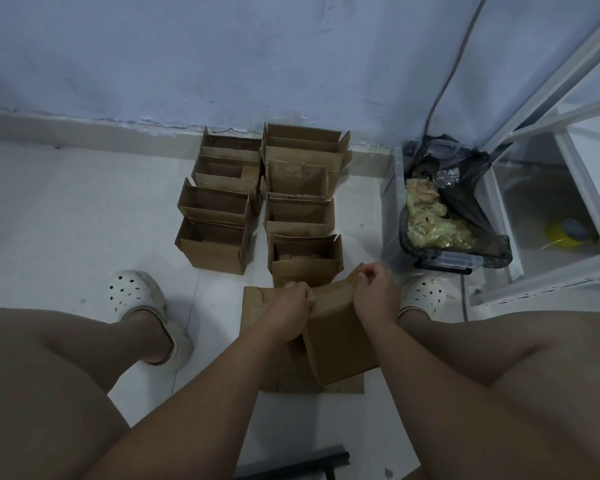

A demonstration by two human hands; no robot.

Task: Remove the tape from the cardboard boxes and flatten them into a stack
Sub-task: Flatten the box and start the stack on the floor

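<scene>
A brown cardboard box [336, 337] is held between my knees, tilted, above flattened cardboard [253, 306] that lies on the floor. My left hand [293, 308] grips the box's near left edge. My right hand [373, 292] is closed on the box's far top corner; whether tape is pinched there I cannot tell. Further out, two rows of open-topped cardboard boxes stand on the floor: a left row [215, 244] and a right row [303, 261] that reaches the wall.
A clear bin with a black bag [478, 216] full of crumpled tape stands at the right, beside a white metal shelf frame [534, 133]. A cable [454, 67] runs down the wall. My feet in white clogs [136, 296] flank the work. White tiled floor lies to the left.
</scene>
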